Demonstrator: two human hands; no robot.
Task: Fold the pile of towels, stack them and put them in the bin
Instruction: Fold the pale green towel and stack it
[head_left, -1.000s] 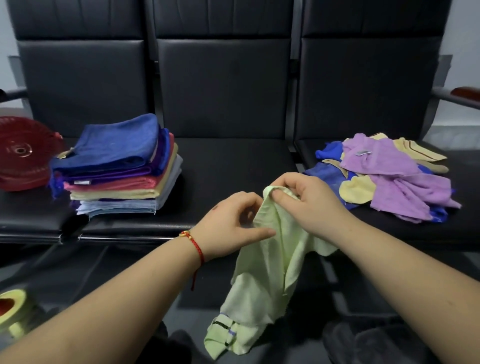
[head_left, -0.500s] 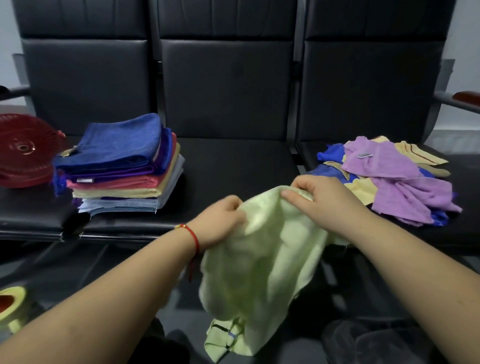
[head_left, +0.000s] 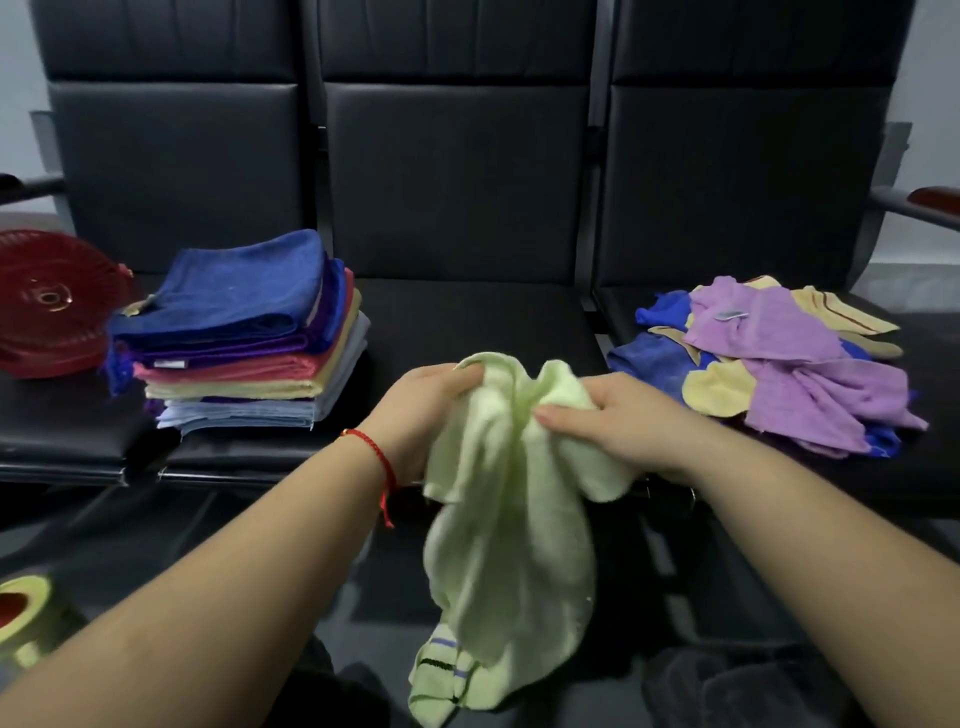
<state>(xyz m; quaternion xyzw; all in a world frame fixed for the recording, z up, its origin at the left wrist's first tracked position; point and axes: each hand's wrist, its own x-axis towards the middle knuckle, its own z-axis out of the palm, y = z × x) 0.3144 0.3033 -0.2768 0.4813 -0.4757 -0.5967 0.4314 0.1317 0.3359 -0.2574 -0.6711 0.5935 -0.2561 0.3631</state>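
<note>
Hanging in front of the middle seat (head_left: 467, 332), a pale green towel (head_left: 509, 519) is held up by both hands. Left hand (head_left: 421, 410) grips the upper left edge, fingers curled into the cloth; right hand (head_left: 618, 421) pinches the upper right edge, thumb across the front. The two hands sit close together, with a bunched fold between them. The towel's lower end, striped in blue and black, dangles below the seat's front edge, clear of the floor as far as can be seen.

Folded stack (head_left: 244, 332) sits on the left seat, blue on top, its edges roughly squared and leaning slightly. Red basket (head_left: 49, 301) lies just left of the stack, partly cut off by the frame. Unfolded pile (head_left: 779, 358) of purple, yellow and blue towels spreads over the right seat. The middle seat between stack and pile is open.

A small grey tag shows on the top purple towel; no writing is legible.

A yellow-rimmed object (head_left: 21, 618) at lower left is cut off and unclear. Red string bracelet (head_left: 374, 452) is on the left wrist.
</note>
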